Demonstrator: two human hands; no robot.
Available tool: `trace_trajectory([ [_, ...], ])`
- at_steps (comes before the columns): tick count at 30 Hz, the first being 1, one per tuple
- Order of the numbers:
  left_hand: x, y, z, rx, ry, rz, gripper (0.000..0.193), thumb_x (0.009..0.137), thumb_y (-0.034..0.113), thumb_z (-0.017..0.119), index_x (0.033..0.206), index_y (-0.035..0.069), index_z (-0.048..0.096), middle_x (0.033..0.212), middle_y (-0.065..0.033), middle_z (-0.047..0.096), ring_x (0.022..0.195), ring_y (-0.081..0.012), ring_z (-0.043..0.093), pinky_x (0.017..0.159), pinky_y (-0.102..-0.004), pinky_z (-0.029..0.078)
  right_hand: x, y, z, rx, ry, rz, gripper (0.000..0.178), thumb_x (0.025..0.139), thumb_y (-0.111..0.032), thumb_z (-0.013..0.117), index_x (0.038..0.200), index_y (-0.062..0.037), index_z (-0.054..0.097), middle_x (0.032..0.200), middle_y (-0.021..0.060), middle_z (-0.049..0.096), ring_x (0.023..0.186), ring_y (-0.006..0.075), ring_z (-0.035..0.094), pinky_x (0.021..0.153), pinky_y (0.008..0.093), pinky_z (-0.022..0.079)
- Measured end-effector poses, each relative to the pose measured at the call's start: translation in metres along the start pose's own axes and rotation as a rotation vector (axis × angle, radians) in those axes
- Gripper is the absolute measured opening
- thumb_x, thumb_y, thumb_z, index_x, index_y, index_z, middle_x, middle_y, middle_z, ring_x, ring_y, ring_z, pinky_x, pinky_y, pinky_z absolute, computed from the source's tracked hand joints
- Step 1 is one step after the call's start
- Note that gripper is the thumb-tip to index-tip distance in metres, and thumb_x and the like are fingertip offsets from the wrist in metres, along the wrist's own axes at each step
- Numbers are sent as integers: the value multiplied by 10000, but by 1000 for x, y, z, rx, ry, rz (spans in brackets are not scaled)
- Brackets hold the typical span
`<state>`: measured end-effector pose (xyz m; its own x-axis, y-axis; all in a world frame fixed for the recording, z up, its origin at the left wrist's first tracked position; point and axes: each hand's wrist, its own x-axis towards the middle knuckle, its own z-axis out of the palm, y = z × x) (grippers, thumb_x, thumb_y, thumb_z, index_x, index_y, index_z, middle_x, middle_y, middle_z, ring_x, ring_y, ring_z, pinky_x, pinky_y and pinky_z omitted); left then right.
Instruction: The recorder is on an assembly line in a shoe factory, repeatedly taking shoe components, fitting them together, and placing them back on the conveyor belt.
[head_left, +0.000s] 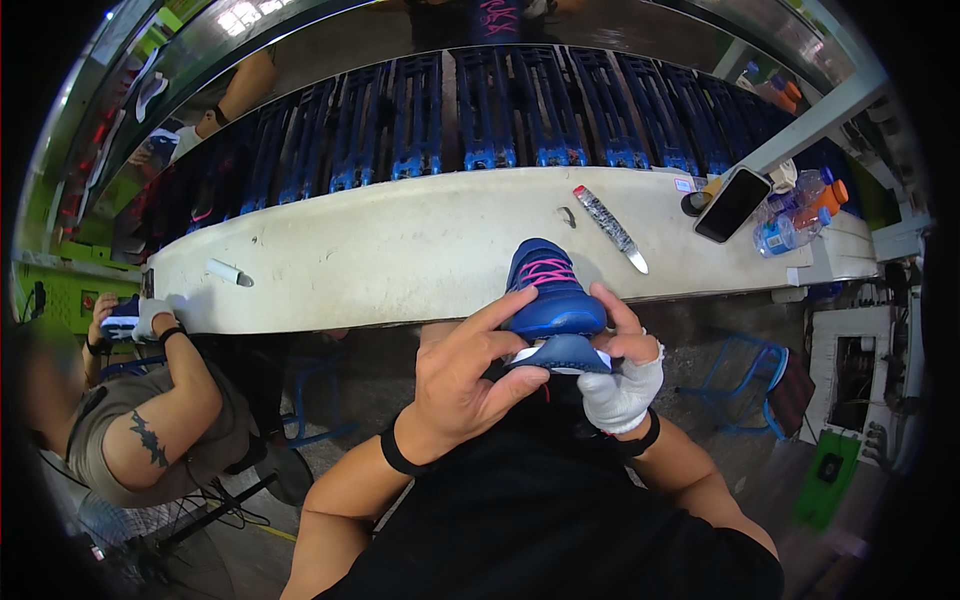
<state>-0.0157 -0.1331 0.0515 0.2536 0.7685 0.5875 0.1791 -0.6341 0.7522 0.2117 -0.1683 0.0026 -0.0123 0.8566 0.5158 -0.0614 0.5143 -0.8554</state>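
Observation:
A dark blue shoe (558,315) with pink laces is held just off the near edge of the workbench, toe pointing away from me. Along its heel end, the sole (566,352), dark with white parts, stands apart from the upper with a gap between them. My left hand (458,372), bare, grips the shoe's left side, fingers on the upper and thumb at the sole. On the other side, my right hand (622,372), in a white glove with bare fingertips showing, closes on the upper and the sole. The shoe's underside is hidden.
On the white workbench (400,250) lie a knife with a wrapped handle (605,220), a small dark scrap (568,216), a white tube (226,270), a phone (733,205) and plastic bottles (785,235). Blue slatted racks (490,110) run behind. A co-worker (150,420) handles a shoe at left.

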Motion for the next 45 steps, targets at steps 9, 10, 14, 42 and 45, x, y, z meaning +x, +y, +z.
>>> trace_trajectory([
  [9,2,1,-9,157,-50,58,445,933,385,923,947,19,671,1271,-267,799,741,-264,783,612,-318,609,9,3,-13,-181,-164,-74,534,965,-279,934,1187,-105,482,1561,391,579,1132,297,780,976,399,634],
  [10,2,2,-9,155,-48,55,443,924,378,932,951,23,669,1268,-263,802,752,-273,788,616,-320,611,9,3,-13,-158,-169,-79,536,962,-274,938,1184,-104,480,1552,388,588,1136,303,780,974,401,635],
  [14,-1,1,-11,144,-39,41,442,903,354,955,962,33,658,1258,-253,809,791,-296,808,631,-325,620,7,7,-10,-153,-161,-93,538,953,-253,944,1184,-99,484,1530,381,613,1161,331,778,970,405,636],
  [42,61,32,-75,584,-570,-159,950,726,688,928,1362,13,722,1229,-157,799,1025,-356,814,808,-419,665,29,18,35,-403,-174,-90,374,739,-251,996,918,-94,707,1499,176,704,888,353,808,726,418,644],
  [45,48,26,-83,547,-508,-193,842,732,614,961,1271,-2,761,1219,-178,811,1028,-355,826,845,-413,675,24,19,26,-553,-316,97,354,737,-288,990,988,-115,810,1491,127,708,893,345,798,778,437,634],
])
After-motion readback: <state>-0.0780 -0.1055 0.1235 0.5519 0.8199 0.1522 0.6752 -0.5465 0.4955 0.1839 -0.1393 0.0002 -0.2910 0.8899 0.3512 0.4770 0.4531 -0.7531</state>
